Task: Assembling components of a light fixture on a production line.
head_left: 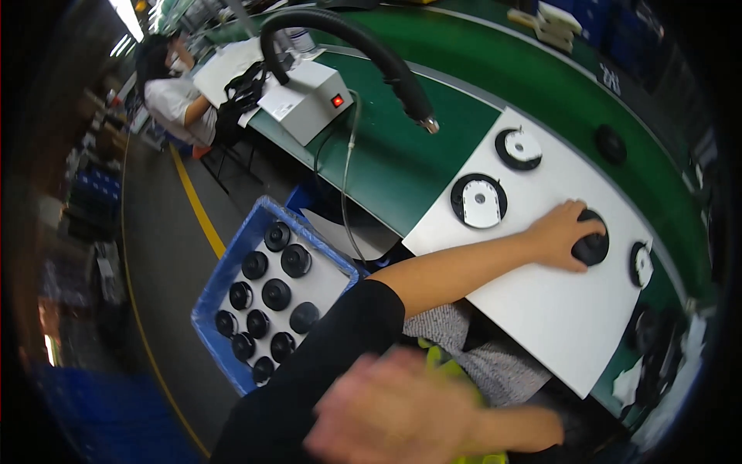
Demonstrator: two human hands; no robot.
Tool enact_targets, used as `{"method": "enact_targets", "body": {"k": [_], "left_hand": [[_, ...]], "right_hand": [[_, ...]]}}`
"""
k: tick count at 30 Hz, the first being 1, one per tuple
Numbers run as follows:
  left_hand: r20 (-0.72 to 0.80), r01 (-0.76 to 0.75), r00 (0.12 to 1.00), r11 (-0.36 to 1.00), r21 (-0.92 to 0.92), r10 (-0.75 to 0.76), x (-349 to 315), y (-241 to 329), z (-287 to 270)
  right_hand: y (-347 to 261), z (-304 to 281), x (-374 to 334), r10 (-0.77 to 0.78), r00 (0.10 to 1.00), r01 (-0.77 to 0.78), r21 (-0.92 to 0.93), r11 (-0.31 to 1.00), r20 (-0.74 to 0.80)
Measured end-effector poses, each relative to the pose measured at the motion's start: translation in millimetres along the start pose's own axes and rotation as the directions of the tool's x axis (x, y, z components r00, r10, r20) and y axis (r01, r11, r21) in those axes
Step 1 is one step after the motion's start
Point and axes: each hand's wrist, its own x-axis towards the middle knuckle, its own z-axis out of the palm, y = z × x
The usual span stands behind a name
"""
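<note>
My left hand (558, 236) reaches across a white board (533, 317) on the bench. Its fingers and thumb are curled round a black, dome-shaped round part (592, 238) that rests on the board. Beside it on the board lie a black disc with a white plate (479, 199), a second such disc (519, 148) farther back and a third disc (641, 264) at the right edge. My right hand (398, 406) is near my body, low in the view and smeared by motion. Its fingers do not show clearly.
A blue lined crate (207, 298) with several black round parts stands at lower left. On the green bench (386, 166) sits a white box (309, 100) with a lit red switch and a bent black hose (371, 50). Another person (174, 100) sits at far left.
</note>
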Motion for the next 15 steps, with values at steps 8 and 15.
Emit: {"method": "enact_targets", "body": {"k": [8, 15], "left_hand": [[-0.044, -0.026, 0.999, 0.999, 0.026, 0.027, -18, -8, -2], [0.021, -0.05, 0.999, 0.999, -0.003, 0.05, -6, -5, -2]], "right_hand": [[98, 14, 9, 0.286, 0.953, -0.279, -0.655, 0.703, -0.098], [-29, -14, 70, -0.262, 0.958, 0.198, 0.388, 0.9, 0.118]]}}
